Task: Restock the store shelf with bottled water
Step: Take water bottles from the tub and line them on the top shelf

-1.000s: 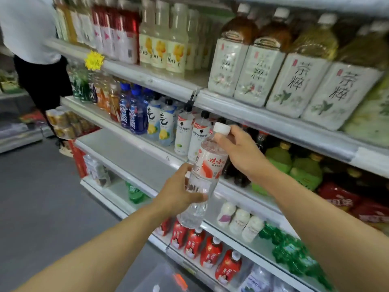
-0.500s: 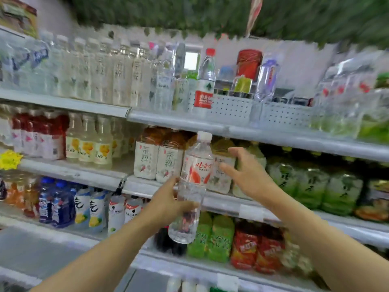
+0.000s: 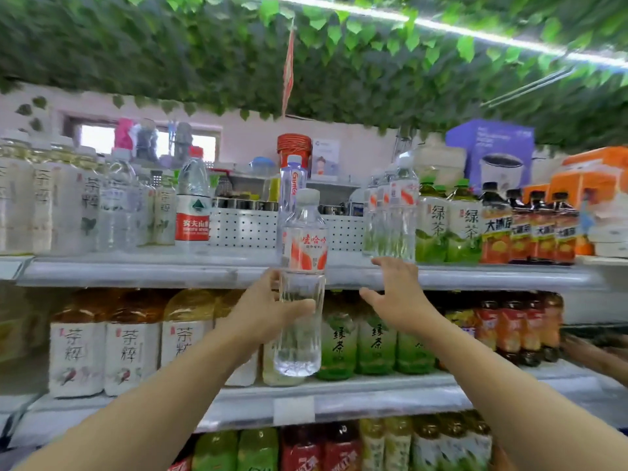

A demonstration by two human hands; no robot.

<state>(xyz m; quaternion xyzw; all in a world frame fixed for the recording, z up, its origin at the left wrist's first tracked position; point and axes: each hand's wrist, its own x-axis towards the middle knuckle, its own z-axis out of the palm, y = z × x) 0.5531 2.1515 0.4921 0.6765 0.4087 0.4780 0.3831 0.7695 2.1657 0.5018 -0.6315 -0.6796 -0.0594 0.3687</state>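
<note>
My left hand (image 3: 263,311) grips a clear water bottle (image 3: 303,283) with a red-and-white label and white cap around its lower half, holding it upright in front of the top shelf's edge (image 3: 170,271). My right hand (image 3: 397,294) is free of the bottle, fingers spread, reaching up toward the shelf edge just below a row of matching water bottles (image 3: 394,212) that stand on the top shelf. A gap lies on that shelf between a tall clear bottle with a purple label (image 3: 293,185) and the matching row.
The top shelf also holds a red-labelled water bottle (image 3: 193,202), pale tea bottles (image 3: 61,198) at left, green tea (image 3: 448,222) and orange-labelled dark drinks (image 3: 530,226) at right. A white perforated panel (image 3: 243,227) backs the gap. Tea bottles fill the shelf below (image 3: 339,399). Leafy vines hang overhead.
The view has swung up from the lower shelves to the top shelf. My right hand let go of the bottle's cap and moved right; my left hand has lifted the bottle higher.
</note>
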